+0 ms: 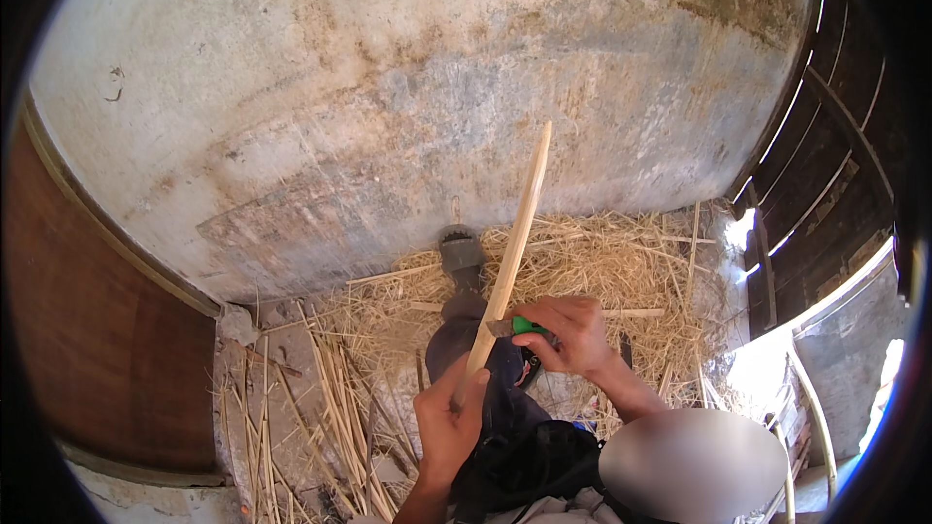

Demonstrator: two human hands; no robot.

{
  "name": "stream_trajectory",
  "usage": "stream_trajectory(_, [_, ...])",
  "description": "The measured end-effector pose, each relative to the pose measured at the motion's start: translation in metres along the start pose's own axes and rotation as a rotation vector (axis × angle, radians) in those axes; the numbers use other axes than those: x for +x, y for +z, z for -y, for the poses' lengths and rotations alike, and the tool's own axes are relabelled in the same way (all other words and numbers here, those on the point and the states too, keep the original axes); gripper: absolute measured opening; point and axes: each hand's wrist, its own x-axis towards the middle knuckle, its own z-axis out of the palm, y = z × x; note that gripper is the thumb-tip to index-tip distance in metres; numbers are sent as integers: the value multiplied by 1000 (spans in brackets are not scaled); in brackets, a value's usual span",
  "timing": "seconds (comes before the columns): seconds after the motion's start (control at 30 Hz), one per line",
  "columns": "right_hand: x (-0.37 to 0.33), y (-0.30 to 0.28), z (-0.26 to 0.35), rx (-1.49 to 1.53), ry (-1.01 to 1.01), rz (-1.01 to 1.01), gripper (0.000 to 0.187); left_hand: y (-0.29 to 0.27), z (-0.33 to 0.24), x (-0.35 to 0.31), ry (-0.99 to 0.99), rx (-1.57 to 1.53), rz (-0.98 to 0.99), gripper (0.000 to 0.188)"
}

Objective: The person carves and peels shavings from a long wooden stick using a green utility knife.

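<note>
A long, pale wooden strip [517, 243] slants up and away from me, its narrow far end in front of the wall. My left hand [449, 422] is closed around its near end. Closed on the green handle of a knife [524, 326], my right hand [573, 332] is just right of the strip. The short, dark blade lies against the strip, a little above my left hand. Below the strip is my leg in dark trousers [464, 335], its foot in a dark boot [460, 250] pointing at the wall.
Pale shavings [621, 262] cover the floor along the stained wall [388, 136]. Several long, thin strips [335, 398] lie at the lower left, beside a brown panel [107, 330]. Dark slatted boards [815, 165] rise on the right, with light coming through the gaps.
</note>
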Motion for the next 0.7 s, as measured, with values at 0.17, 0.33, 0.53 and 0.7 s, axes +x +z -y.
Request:
stream_trajectory(0.17, [9,-3,10,-71,0,-44,36,3,-2,1,-23,-57,-18,29])
stream_trajectory(0.33, [9,-4,10,-134,-11,-78,35,1,-3,-1,-18,-34,-11,28])
stream_trajectory(0.53, [7,5,2,-124,-18,-102,32,3,9,-3,-36,-67,-47,27])
stream_trajectory(0.7, [15,-24,-135,-234,708,-366,32,3,2,-45,-53,-37,191,27])
